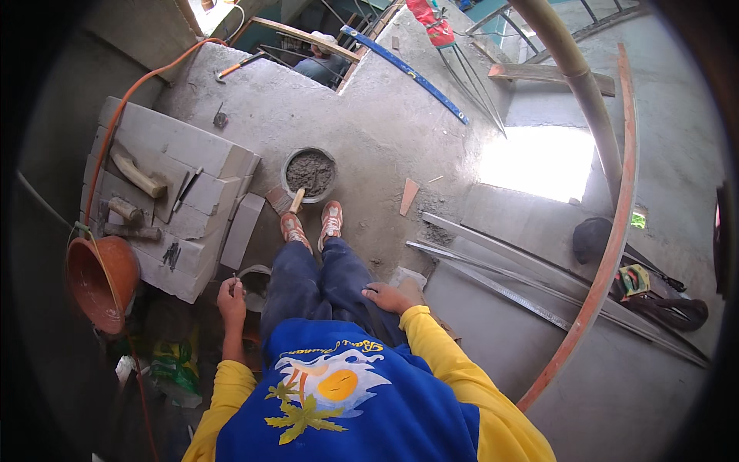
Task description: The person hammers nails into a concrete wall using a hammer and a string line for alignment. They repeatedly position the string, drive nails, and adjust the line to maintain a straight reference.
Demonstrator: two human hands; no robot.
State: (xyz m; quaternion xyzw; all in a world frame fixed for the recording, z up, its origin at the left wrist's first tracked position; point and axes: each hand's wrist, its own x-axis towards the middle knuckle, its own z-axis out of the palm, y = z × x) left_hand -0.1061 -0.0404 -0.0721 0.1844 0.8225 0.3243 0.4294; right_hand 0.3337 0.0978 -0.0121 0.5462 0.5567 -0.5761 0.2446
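Observation:
I sit on a concrete floor with my legs stretched out, in dark blue trousers and orange shoes [311, 225]. My left hand [231, 299] is raised beside my left thigh, its fingers pinched on a small thin stick-like thing that I cannot identify. My right hand [389, 296] lies flat on my right thigh with its fingers spread and holds nothing. Just past my feet stands a round bucket of grey mortar [309, 172]. A trowel with a wooden handle [295, 201] leans at its near rim.
A stack of grey blocks [173, 165] with wooden-handled tools on it stands on the left, beside an orange bucket [100, 280]. Long metal straightedges [500, 281] and a curved orange strip [610, 254] lie on the right. Another person [317, 63] is in an opening far ahead, near a blue level [408, 73].

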